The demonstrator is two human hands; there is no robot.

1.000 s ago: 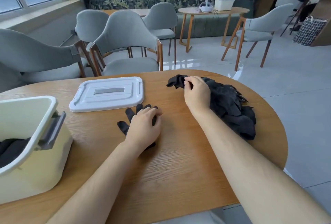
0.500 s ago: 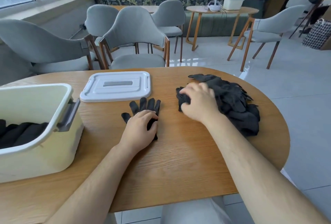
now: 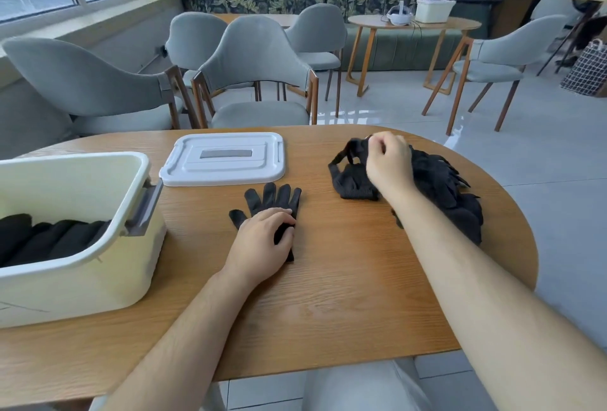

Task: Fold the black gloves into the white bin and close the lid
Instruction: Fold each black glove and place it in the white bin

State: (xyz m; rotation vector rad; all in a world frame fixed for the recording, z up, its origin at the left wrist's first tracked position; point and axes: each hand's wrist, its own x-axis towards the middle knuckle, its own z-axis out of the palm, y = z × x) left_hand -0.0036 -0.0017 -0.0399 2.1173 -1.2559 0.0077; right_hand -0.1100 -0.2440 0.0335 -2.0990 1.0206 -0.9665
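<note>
far to the left of the lid stands one white bin (image 3: 82, 246), open on top, one grey handle on the wall nearest the lid. inside it lie folded gloves (image 3: 49, 239), black, packed side by side; at least three folds show, and the rest run out of view.

the lid (image 3: 223, 159) itself – one, white, with a grey strip at its middle – lies flat on the round wooden table (image 3: 328, 295), apart from the bin.

just in front of the lid lies one flat glove (image 3: 276, 200), its five fingers spread and pointing at the lid's near edge. the left hand (image 3: 259, 246) rests palm down on its lower half, fingers relaxed and lightly bent, pressing it to the wood rather than grasping.

to the right of the lid the right hand (image 3: 389, 164) is clenched, its fingertips pinching one raised glove (image 3: 348, 177), whose cuff hangs down to the table.

further right of the lid, partly behind that wrist, sits one heap of gloves (image 3: 453, 193) – black and tangled, too jumbled to count.
</note>
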